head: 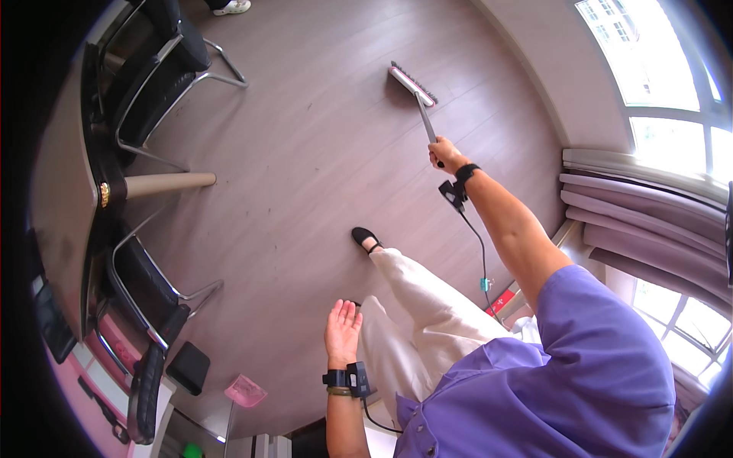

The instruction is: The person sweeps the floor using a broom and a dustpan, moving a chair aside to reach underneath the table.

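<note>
My right hand [445, 153], arm stretched out ahead, grips the grey handle of a broom [425, 117] near its end. The broom's white and pink head [412, 86] has dark bristles and is at the wood-look floor [320, 143], its shadow beside it. Down by my left leg, my left hand [342, 331] is turned palm up with its fingers extended and nothing in it. A black strap with a small cabled device sits on each wrist.
Black chairs with chrome frames [154, 109] and a table [63, 172] with a round leg [172, 182] line the left side. A pink dustpan [246, 391] stands at the lower left. Curtains [635, 200] and windows are on the right. Another person's shoe [232, 7] shows at the top.
</note>
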`<state>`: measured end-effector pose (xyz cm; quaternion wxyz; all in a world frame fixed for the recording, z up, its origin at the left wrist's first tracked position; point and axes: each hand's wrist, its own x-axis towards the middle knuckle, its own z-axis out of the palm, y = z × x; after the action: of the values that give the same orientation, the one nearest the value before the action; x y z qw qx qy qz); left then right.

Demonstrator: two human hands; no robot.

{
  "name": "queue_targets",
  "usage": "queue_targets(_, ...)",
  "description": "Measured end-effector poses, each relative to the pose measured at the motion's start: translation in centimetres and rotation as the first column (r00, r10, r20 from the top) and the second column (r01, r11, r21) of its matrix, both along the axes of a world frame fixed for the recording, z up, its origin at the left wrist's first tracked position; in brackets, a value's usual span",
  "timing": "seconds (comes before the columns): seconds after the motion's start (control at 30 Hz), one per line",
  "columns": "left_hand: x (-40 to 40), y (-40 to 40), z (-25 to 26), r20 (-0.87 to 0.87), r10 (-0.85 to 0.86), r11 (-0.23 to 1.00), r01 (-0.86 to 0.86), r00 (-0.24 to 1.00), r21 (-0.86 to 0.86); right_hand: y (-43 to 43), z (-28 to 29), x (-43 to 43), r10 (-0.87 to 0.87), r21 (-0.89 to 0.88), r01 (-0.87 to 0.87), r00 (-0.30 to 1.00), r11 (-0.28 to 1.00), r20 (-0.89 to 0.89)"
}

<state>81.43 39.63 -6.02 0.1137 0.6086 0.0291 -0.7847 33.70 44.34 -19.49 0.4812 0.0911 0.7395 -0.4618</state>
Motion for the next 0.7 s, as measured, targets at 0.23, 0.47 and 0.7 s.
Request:
queue_targets(0.23,-1.4,-0.4,-0.1,-0.036,0.036,0.999,-0.036,0.999,0.002,-2.6,-3.8,8.8,0.149,0.203,-0.129,0.985,0.971,-0.090)
queue_targets(0.47,0.7,-0.8,0.3,-0.061,0.158,0.986,-0.160,0.986,-0.040,-3.8,-1.0,28.7,0.429,0.313,-0.445,0.895,0.839,0.123)
queue_targets(0.7,7.1,-0.9,1.5,0.002,0.205,0.972,-0.203,0.979,-0.119,-4.8,6.4,43.1,0.594,0.300,-0.690,0.722,0.659,0.356)
